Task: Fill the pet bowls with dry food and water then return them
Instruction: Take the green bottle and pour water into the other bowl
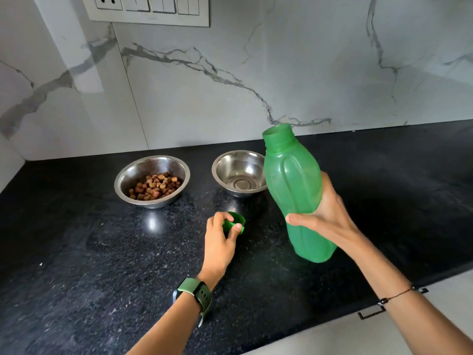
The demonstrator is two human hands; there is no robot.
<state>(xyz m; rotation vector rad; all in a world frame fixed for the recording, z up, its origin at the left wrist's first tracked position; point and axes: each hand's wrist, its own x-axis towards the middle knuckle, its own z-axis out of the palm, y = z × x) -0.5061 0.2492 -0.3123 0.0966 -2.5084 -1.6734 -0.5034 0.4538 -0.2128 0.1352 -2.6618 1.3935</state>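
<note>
Two steel bowls stand on the black counter (76, 252) near the wall. The left bowl (128, 180) holds brown dry food. The right bowl (230, 170) has nothing in it. My right hand (325, 213) grips a green plastic bottle (294, 190) around its lower half, lifted and tilted slightly left, its mouth uncapped; the bottle overlaps the right bowl's right rim. My left hand (220, 242) pinches the green bottle cap (236, 221) at the counter surface, in front of the right bowl.
A marble-patterned wall rises behind the counter, with a switch panel (148, 8) at the upper left. The counter's front edge runs diagonally at the lower right, above a white cabinet with a dark handle (371, 312).
</note>
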